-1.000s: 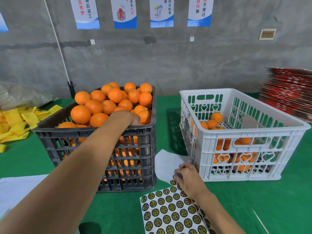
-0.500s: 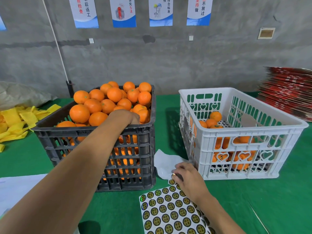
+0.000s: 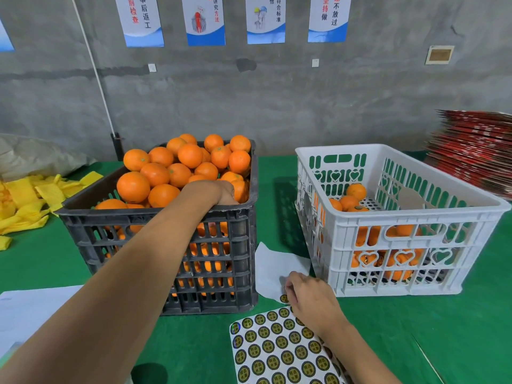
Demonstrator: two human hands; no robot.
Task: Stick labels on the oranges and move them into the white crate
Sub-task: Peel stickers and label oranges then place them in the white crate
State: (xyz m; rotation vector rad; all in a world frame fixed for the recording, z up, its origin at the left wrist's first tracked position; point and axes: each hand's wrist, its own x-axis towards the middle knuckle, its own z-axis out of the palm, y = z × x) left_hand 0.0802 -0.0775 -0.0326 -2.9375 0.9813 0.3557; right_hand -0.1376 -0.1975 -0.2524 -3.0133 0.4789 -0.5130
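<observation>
Label sheet (image 3: 279,353) lies nearest on the green table (image 3: 457,336), most of its round gold-and-black stickers in place, its far end stripped to bare white backing beside the white crate (image 3: 410,217). Right hand (image 3: 310,297) rests on the sheet's far edge, fingers curled narrow at a sticker; whether one is lifted cannot be told. Beyond and to the left, the left forearm crosses the front rim of the black crate (image 3: 166,236); the left hand (image 3: 219,191) is sunk among the heaped oranges (image 3: 177,167), its fingers hidden, so closure on a fruit cannot be confirmed. The white crate holds a shallow layer of oranges, well short of full.

Judgement: step in hand is the paired pick, one orange and one label. Task is early to middling, as the black crate is nearly full. Next move calls for bringing fruit and sticker together and pressing the label flat. Only then should the orange go into the white crate.
</observation>
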